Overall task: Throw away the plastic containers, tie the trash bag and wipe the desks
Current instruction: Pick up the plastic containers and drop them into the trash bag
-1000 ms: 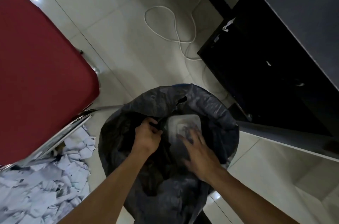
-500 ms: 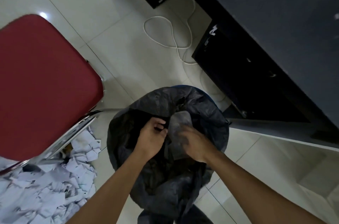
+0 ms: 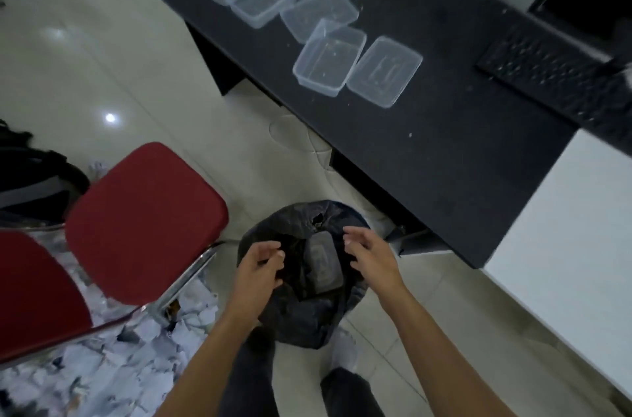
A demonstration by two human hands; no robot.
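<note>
Black plastic, the trash bag (image 3: 307,317) stands open on the tiled floor (image 3: 102,57) at six o'clock in the head view, with one clear container (image 3: 323,262) lying inside it. The left hand (image 3: 260,266) sits at the bag's nine o'clock rim, fingers curled toward the thumb; whether it pinches the plastic I cannot tell. The right hand (image 3: 371,252) hovers over the three o'clock rim, fingers loosely bent, holding nothing. More plastic containers (image 3: 328,61) and lids (image 3: 384,71) lie on the dark desk (image 3: 444,160) toward one o'clock. A red chair (image 3: 147,221) stands at nine o'clock above shredded paper (image 3: 102,365).
</note>
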